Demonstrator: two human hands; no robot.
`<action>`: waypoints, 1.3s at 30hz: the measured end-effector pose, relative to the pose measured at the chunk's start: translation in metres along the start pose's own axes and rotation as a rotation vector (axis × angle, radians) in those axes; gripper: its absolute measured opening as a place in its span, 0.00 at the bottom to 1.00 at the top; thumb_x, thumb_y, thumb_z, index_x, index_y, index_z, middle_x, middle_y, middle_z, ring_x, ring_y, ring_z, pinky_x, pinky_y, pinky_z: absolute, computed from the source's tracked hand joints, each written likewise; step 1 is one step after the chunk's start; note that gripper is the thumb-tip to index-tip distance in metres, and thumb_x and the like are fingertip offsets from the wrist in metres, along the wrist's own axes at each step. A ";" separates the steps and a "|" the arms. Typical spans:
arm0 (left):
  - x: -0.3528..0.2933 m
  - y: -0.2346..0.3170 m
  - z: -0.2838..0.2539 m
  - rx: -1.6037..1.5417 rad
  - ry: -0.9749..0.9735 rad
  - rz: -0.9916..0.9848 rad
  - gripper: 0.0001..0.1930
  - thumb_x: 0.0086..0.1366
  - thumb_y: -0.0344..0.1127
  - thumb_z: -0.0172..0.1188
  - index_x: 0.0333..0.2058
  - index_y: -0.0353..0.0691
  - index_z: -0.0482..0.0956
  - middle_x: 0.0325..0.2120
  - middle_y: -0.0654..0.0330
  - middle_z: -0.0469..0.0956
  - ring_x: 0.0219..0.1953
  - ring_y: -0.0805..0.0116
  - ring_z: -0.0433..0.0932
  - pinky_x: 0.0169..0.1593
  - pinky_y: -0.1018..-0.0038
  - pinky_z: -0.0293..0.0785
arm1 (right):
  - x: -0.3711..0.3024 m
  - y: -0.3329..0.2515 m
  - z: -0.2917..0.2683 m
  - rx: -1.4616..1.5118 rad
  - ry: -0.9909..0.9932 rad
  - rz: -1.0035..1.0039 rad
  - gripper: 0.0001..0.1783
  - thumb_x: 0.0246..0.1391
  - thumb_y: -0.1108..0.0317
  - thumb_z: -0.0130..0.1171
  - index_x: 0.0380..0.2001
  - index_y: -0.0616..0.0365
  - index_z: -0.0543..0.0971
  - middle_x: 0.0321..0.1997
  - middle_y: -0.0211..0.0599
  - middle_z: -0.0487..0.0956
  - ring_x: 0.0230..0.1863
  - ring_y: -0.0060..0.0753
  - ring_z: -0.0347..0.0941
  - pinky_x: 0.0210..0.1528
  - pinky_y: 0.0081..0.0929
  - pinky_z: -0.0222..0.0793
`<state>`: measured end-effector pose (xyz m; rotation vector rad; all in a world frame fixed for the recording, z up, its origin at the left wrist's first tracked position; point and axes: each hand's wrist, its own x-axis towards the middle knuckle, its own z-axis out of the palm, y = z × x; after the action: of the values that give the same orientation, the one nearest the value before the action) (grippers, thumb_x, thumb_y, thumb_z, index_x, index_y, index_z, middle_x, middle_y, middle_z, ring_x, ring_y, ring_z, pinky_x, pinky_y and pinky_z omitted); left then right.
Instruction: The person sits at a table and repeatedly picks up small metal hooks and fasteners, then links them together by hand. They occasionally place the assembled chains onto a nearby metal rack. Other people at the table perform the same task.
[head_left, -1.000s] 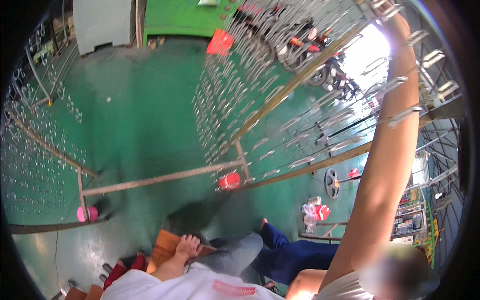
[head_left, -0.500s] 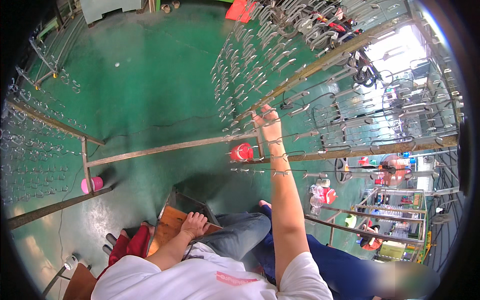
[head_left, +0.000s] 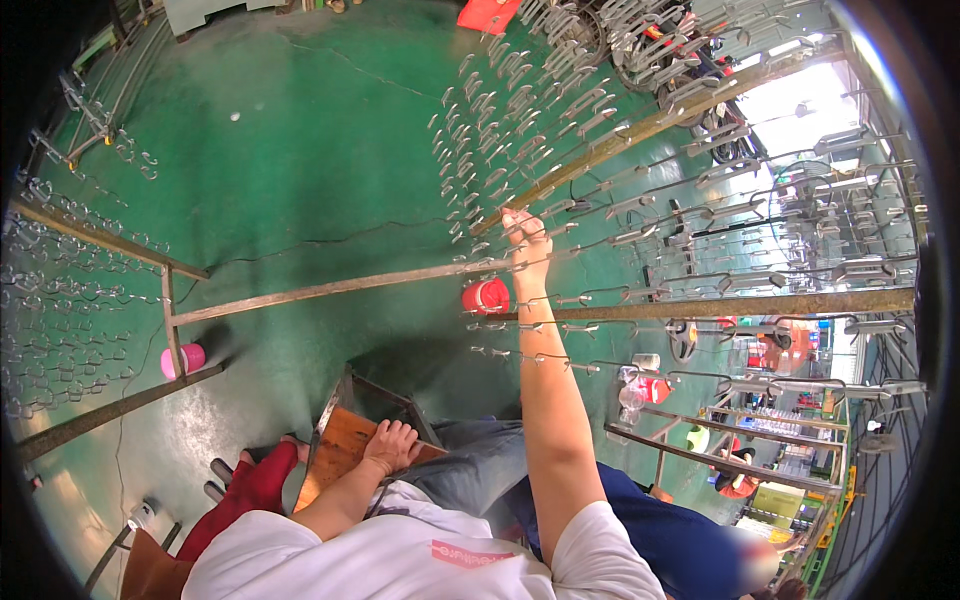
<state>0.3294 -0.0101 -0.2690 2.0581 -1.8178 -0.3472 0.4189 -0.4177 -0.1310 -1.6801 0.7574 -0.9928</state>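
My left hand (head_left: 397, 443) lies on a wooden board (head_left: 335, 450) set in a dark metal frame, its fingers spread over the edge. Stretched far forward, my right hand (head_left: 526, 240) has its fingers curled at the corner of a metal rack frame (head_left: 560, 180); the hand hides much of the part it grips. Rows of metal hooks (head_left: 500, 130) hang on lines about that hand, and some wire links cross in front of my forearm. A long crossbar (head_left: 350, 286) runs left from the same corner.
A red bucket (head_left: 486, 296) sits below my right hand. At left, a pink container (head_left: 183, 360) stands by another hook rack (head_left: 70, 300). One person in red trousers (head_left: 240, 500) is at my left, another in dark blue (head_left: 640, 520) at my right. A cable (head_left: 330, 243) crosses the green floor.
My right hand has shifted slightly left and its fingers have closed from a spread pose. The right rack's hooks sit differently in view. My left hand stays on the board.
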 end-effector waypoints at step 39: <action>0.007 0.005 -0.002 -0.122 -0.169 -0.106 0.12 0.61 0.46 0.54 0.34 0.45 0.76 0.35 0.61 0.76 0.41 0.61 0.73 0.48 0.62 0.61 | -0.198 -0.199 -0.120 -0.008 0.230 0.096 0.08 0.54 0.71 0.62 0.37 0.59 0.84 0.44 0.33 0.77 0.48 0.27 0.72 0.52 0.26 0.68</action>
<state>0.3270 -0.0177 -0.2644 2.0997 -1.7360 -0.6627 0.2254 -0.2420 0.0272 -1.5369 0.9852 -1.1281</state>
